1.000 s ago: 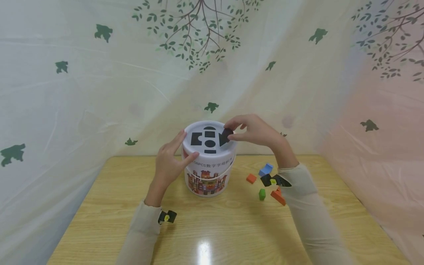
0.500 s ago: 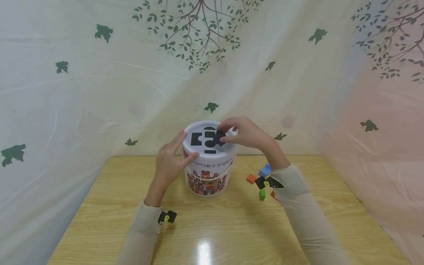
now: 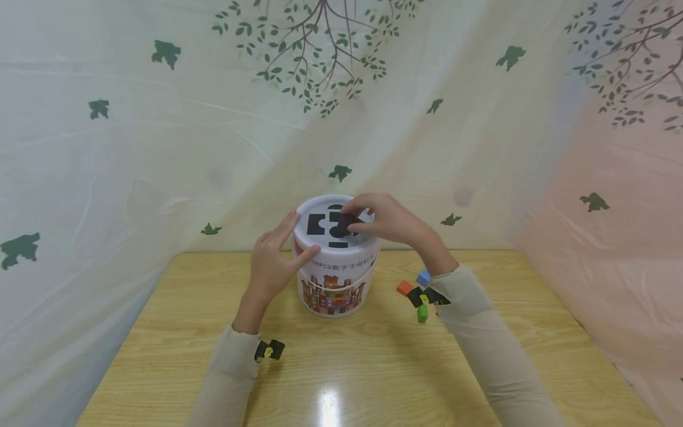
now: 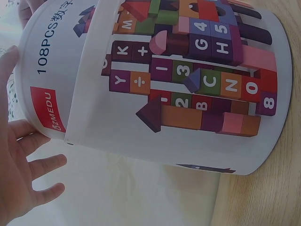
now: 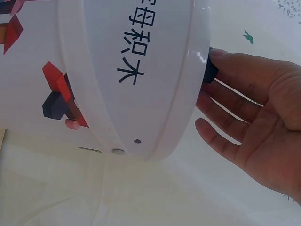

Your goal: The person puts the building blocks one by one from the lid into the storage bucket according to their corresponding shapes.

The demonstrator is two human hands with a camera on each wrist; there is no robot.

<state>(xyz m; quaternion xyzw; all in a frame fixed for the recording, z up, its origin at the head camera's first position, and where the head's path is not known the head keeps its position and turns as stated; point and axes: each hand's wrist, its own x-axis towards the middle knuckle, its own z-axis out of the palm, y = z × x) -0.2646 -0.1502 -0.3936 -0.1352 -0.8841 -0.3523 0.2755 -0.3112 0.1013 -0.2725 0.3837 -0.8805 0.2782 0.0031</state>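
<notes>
A white toy-block bucket [image 3: 333,276], printed with lettering and a picture of built blocks, stands upright on the table. Its lid [image 3: 306,238] has several dark shaped slots. My left hand [image 3: 273,261] rests against the left side of the lid, with fingers spread along the edge and the thumb at the front rim. In the left wrist view, several of its fingers stretch out straight beside the bucket. Over the lid's right half, my right hand [image 3: 392,220] pinches a dark block [image 5: 211,68] between thumb and fingers. The block overlaps the middle slots in the head view.
On the wooden table [image 3: 341,356], right of the bucket, lie an orange block [image 3: 404,287], a blue block [image 3: 424,277] and a green block [image 3: 422,314]. My right sleeve [image 3: 480,320] partly covers that group. A leaf-printed cloth [image 3: 213,148] hangs behind the table.
My right hand has moved left and slightly lower over the lid with the dark block, from the arrow-shaped slot toward the middle slots. My left hand has stayed in place.
</notes>
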